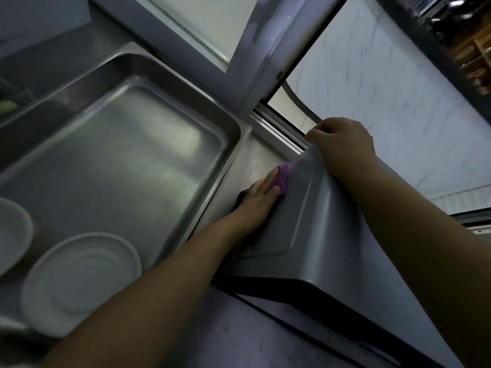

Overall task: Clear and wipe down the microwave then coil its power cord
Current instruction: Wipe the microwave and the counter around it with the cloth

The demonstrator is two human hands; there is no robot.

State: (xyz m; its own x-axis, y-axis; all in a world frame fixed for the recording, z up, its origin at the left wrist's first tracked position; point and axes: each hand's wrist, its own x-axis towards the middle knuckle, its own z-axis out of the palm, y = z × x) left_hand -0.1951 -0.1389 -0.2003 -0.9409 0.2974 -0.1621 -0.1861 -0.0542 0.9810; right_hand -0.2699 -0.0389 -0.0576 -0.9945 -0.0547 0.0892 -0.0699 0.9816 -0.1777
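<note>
A grey microwave (313, 229) stands on the counter at the right, seen from above. My left hand (259, 197) lies flat with straight fingers on a purple cloth (283, 177), pressing it against the microwave's left side wall. My right hand (342, 144) grips the microwave's back top corner, fingers curled over the edge. The power cord is not visible.
A large steel sink (127, 144) fills the left, with two white plates (79, 277) in its near corner. A window frame (239, 62) and sill run behind the microwave. A narrow strip of counter (255, 158) lies between sink and microwave.
</note>
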